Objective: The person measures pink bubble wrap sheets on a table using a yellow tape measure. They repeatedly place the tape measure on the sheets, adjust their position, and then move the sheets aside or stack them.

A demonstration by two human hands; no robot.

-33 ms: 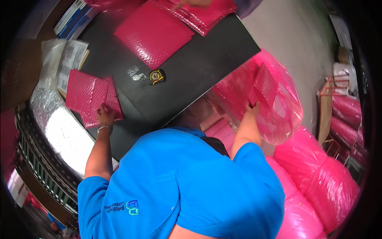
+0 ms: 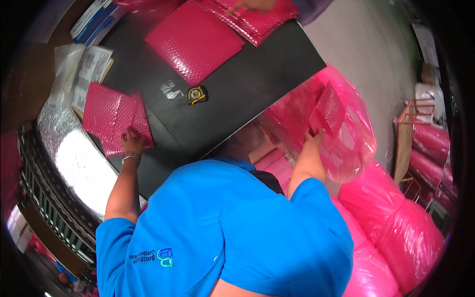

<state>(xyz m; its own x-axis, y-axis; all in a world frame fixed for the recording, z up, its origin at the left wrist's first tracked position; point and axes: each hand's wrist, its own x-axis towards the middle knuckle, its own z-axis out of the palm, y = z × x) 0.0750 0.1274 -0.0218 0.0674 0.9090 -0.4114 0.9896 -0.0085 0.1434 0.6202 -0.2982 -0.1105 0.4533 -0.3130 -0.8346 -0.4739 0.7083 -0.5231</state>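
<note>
My left hand [image 2: 131,142] grips the near edge of a small stack of pink bubble mailers [image 2: 110,116] lying on the black table [image 2: 237,94] at the left. My right hand [image 2: 313,138] reaches off the table's right edge into a see-through pink plastic bag [image 2: 354,143] and holds one pink bubble mailer [image 2: 327,110] upright inside it. A bracelet sits on my left wrist. My blue shirt fills the lower middle of the view.
A yellow-and-black tape measure [image 2: 197,95] lies mid-table. Larger pink mailers [image 2: 195,39] lie at the far side, where another person's hand [image 2: 252,5] touches a second stack. Bagged papers [image 2: 91,69] and silver foil [image 2: 74,153] are at left. Full pink bags [image 2: 396,222] pile at right.
</note>
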